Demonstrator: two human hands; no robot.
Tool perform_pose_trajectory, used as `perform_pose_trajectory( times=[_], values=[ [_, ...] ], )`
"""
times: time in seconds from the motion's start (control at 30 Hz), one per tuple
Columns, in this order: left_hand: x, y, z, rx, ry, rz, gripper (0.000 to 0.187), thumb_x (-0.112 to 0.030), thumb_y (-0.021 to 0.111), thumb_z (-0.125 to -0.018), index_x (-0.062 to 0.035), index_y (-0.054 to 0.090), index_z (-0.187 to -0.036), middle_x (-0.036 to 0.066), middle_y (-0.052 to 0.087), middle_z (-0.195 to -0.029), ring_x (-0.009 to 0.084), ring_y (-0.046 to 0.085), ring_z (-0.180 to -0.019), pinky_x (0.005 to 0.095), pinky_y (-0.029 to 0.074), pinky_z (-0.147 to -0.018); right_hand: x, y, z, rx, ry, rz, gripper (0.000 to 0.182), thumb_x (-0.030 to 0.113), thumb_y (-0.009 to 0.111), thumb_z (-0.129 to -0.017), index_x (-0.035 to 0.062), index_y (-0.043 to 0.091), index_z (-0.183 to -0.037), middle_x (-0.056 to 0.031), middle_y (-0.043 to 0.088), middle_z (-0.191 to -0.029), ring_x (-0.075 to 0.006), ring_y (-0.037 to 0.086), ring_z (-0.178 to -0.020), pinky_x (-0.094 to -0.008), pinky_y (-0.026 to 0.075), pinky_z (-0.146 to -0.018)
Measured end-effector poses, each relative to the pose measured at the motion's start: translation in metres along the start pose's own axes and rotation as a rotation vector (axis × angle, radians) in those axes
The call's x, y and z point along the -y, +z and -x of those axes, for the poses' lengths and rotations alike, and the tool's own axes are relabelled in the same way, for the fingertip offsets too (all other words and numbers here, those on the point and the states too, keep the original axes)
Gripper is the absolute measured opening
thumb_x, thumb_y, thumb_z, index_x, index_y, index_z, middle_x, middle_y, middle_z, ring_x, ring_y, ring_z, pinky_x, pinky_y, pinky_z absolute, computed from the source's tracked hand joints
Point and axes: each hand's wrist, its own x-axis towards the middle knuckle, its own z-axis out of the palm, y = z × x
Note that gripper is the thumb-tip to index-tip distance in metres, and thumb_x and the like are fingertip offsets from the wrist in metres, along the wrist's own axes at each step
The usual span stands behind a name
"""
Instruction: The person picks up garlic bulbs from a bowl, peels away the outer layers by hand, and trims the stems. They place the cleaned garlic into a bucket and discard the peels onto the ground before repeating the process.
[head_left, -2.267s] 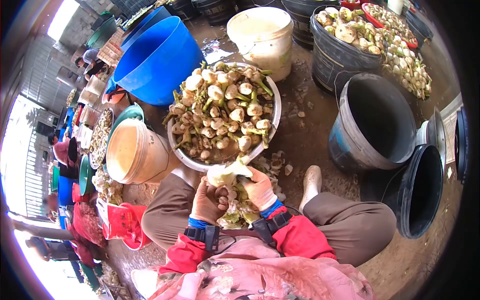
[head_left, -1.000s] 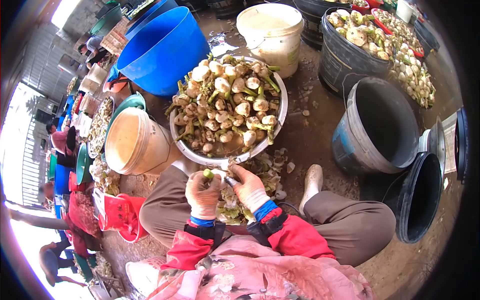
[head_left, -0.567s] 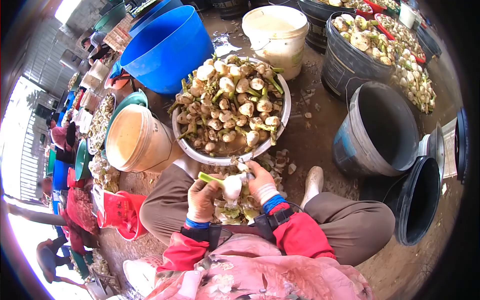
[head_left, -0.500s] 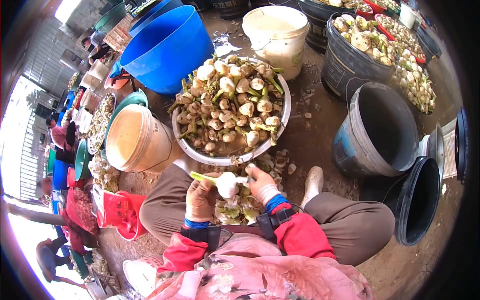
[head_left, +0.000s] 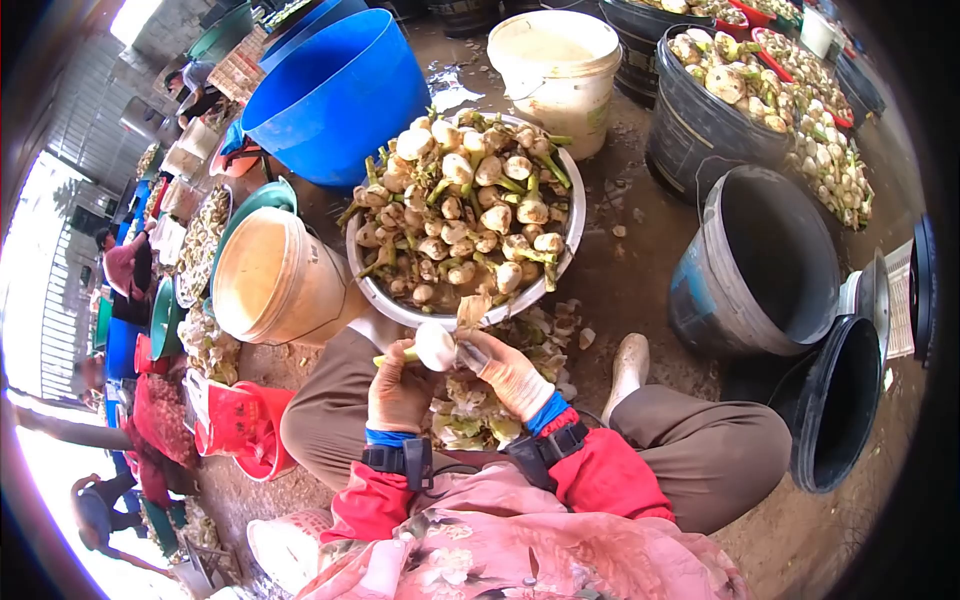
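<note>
My left hand (head_left: 398, 395) is closed around the green stem of a white garlic bulb (head_left: 434, 346), held above my lap. Close to the bulb's right side, my right hand (head_left: 508, 375) is closed on what looks like a small knife (head_left: 469, 354), its grey blade partly hidden by the fingers. A dry brown strip of skin (head_left: 474, 309) sticks up beside the blade. Just beyond my hands stands a wide metal basin (head_left: 384, 302) heaped with unpeeled garlic bulbs (head_left: 455, 215) on thick stems. Peeled-off skins (head_left: 480, 420) lie in a pile beneath my hands.
Left of the basin are a cream bucket (head_left: 265, 275) and a large blue tub (head_left: 335, 100). A white bucket (head_left: 555, 80) is behind it. At right are dark buckets (head_left: 755, 260), one heaped with garlic (head_left: 730, 80). Other people (head_left: 125, 265) work at far left.
The bulb has moved left and up and turned, hiding much of its stem. My right hand has come lower, and a brown strip of skin now stands out beside the blade.
</note>
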Motion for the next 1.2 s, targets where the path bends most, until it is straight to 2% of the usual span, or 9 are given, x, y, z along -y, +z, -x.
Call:
perform_pose_trajectory(
  times=[0.03,0.23,0.33,0.5,0.6,0.8,1.1,1.17,1.2],
  values=[
    [0.002,0.004,0.0,0.121,0.029,-0.179,0.034,-0.021,0.07,-0.082,-0.0047,0.055,-0.108,0.009,0.061,-0.108,0.0246,0.058,-0.103,0.043,0.051,-0.085,0.0,0.0,0.001,0.039,-0.044,-0.345,0.068,0.044,0.066,-0.082,0.0015,0.045,-0.132,-0.0099,0.052,-0.128,-0.0151,0.049,-0.115,-0.0304,0.04,-0.096],
    [-0.005,0.018,0.009,0.041,-0.118,-0.466,0.038,-0.02,0.068,-0.084,-0.0016,0.054,-0.114,0.01,0.063,-0.105,0.0232,0.063,-0.094,0.0369,0.052,-0.083,0.016,0.005,0.0,-0.018,-0.099,-0.471,0.07,0.008,0.073,-0.077,0.0024,0.038,-0.137,-0.0072,0.048,-0.131,-0.0151,0.044,-0.121,-0.027,0.038,-0.099],
    [0.001,0.027,0.013,0.03,0.014,-0.386,0.037,-0.017,0.07,-0.082,0.0001,0.056,-0.112,0.013,0.064,-0.103,0.023,0.064,-0.088,0.0349,0.054,-0.075,0.017,-0.002,-0.001,0.055,-0.24,0.085,0.067,0.0,0.068,-0.078,0.0042,0.038,-0.138,-0.0082,0.047,-0.134,-0.0149,0.043,-0.123,-0.0263,0.038,-0.099],
    [0.006,0.044,0.019,-0.009,0.192,-0.507,0.03,-0.007,0.069,-0.081,0.0023,0.057,-0.107,0.013,0.064,-0.099,0.0225,0.064,-0.086,0.035,0.054,-0.077,0.004,0.001,-0.004,-0.101,-0.128,-0.261,0.06,-0.003,0.064,-0.079,0.0047,0.043,-0.135,-0.0096,0.052,-0.128,-0.016,0.05,-0.116,-0.0274,0.04,-0.098],
    [0.011,0.035,0.016,-0.099,0.224,-0.603,0.031,-0.002,0.071,-0.077,0.0018,0.059,-0.105,0.011,0.064,-0.102,0.0207,0.063,-0.089,0.0327,0.052,-0.08,0.013,0.008,-0.002,-0.327,-0.17,0.101,0.046,0.0,0.065,-0.08,0.002,0.053,-0.125,-0.012,0.062,-0.114,-0.0171,0.058,-0.107,-0.0276,0.044,-0.091],
    [0.029,0.029,0.009,0.04,0.854,-1.346,0.034,0.005,0.077,-0.064,-0.0042,0.066,-0.094,0.012,0.062,-0.1,0.0229,0.06,-0.093,0.0295,0.048,-0.081,0.013,0.013,0.0,-0.4,-0.183,0.583,0.044,-0.003,0.059,-0.081,0.0069,0.054,-0.123,-0.0159,0.062,-0.112,-0.0253,0.062,-0.1,-0.0303,0.048,-0.086],
    [0.04,0.027,0.007,0.087,0.654,-1.029,0.032,0.007,0.073,-0.069,-0.0026,0.066,-0.099,0.01,0.062,-0.102,0.0159,0.06,-0.089,0.0256,0.051,-0.073,0.004,0.003,-0.005,-0.495,-0.091,0.782,0.038,0.0,0.053,-0.079,0.01,0.058,-0.116,-0.0204,0.06,-0.106,-0.0373,0.058,-0.097,-0.0388,0.046,-0.085],
    [0.023,0.048,0.02,-0.044,0.105,-0.736,0.027,0.001,0.069,-0.077,0.001,0.063,-0.104,0.008,0.064,-0.099,0.0142,0.06,-0.085,0.0237,0.051,-0.069,-0.005,-0.011,-0.007,-0.53,-0.06,0.73,0.036,0.002,0.053,-0.08,0.0106,0.058,-0.114,-0.0205,0.061,-0.106,-0.0371,0.058,-0.099,-0.0381,0.046,-0.086],
    [0.021,0.057,0.027,0.054,0.099,-0.679,0.026,-0.005,0.065,-0.083,0.0045,0.06,-0.107,0.007,0.065,-0.096,0.0147,0.062,-0.081,0.0238,0.051,-0.069,-0.01,-0.019,-0.006,-0.534,0.002,0.724,0.036,0.002,0.052,-0.08,0.0108,0.058,-0.114,-0.0208,0.06,-0.106,-0.0376,0.057,-0.1,-0.0381,0.045,-0.086]
  ],
)
